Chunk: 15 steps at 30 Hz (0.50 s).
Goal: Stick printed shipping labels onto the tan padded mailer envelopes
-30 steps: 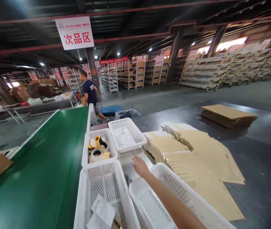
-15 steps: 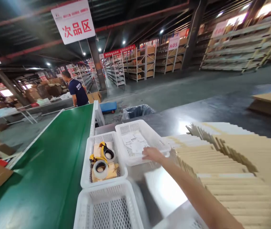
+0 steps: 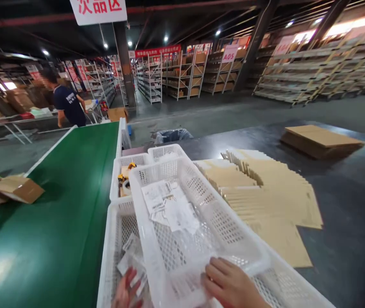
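A white perforated basket [image 3: 201, 184] with white printed papers [image 3: 169, 205] in it lies tilted over other baskets. My right hand [image 3: 229, 280] has its fingers curled over the near rim of this basket. Lower left, my left hand [image 3: 127, 291] is blurred, with fingers apart, close to the basket's left side. It is over a lower white basket [image 3: 111, 239] that holds clear plastic packets [image 3: 134, 256]. Behind, another white basket [image 3: 114, 179] holds yellow tape dispensers [image 3: 125, 176].
A green conveyor belt [image 3: 69, 192] runs along the left, with a cardboard box [image 3: 20, 188] at its edge. Flat cardboard [image 3: 265, 192] is fanned out on the dark table at right, and a cardboard stack [image 3: 323, 136] lies behind. A person [image 3: 68, 102] stands beyond the belt.
The basket with papers is now nearer and raised over the others. My right hand moved from its papers to a near rim. My left hand and the plastic packets came into view.
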### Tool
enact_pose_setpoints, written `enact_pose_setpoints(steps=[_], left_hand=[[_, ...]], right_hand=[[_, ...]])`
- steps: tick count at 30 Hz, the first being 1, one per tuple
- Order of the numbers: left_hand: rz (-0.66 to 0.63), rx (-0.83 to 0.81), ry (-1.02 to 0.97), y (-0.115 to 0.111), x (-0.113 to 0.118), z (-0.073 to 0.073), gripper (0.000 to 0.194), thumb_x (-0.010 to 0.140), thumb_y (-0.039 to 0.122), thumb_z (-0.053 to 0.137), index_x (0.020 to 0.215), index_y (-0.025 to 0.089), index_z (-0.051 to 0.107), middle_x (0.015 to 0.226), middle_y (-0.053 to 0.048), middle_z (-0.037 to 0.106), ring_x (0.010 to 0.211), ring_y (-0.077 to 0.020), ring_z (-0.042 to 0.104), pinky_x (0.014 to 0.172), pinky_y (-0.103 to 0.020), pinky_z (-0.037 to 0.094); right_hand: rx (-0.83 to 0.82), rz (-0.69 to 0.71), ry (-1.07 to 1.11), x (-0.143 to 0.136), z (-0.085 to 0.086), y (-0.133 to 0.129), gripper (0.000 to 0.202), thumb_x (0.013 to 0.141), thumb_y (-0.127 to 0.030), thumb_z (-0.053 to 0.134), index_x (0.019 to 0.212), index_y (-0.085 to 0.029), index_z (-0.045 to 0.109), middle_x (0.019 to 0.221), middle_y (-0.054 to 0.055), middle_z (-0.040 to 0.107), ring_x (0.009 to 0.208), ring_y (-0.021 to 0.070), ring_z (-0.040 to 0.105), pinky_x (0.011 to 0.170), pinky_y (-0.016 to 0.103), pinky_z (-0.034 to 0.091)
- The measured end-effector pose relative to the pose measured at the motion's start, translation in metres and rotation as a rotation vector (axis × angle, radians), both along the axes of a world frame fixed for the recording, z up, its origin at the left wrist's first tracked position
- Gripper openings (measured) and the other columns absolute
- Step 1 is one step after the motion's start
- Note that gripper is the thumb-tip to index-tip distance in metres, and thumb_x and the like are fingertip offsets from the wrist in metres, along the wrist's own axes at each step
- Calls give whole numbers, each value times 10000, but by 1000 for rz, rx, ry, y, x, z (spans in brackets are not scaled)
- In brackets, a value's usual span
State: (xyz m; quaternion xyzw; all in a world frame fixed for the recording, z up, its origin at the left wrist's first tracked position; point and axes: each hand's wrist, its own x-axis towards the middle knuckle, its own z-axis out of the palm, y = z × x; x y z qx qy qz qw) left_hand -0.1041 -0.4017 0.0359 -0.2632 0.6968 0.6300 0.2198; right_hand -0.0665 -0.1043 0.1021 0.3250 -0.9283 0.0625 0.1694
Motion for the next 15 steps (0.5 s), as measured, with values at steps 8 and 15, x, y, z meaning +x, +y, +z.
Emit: enact_pose_setpoints(steps=[8, 15], left_hand=[[103, 446, 31, 42, 19, -5, 674, 591, 118, 661, 1242, 157, 490, 826, -69, 715, 753, -231, 683, 726, -348, 542], [74, 422, 129, 33, 16, -5, 557, 615, 111, 636, 1164, 161, 553, 1001, -94, 706, 980, -245, 651, 850, -347, 517]], right_hand=[[-177, -118, -519, 84, -21, -22, 342, 699, -525, 701, 861, -233, 624, 868, 41, 655, 767, 205, 559, 692, 348, 407], [-373, -693, -445, 40, 12, 11, 284, 886, -392, 441, 1001, -215, 631, 1054, 95, 648, 973, 246, 591, 813, 362, 446]])
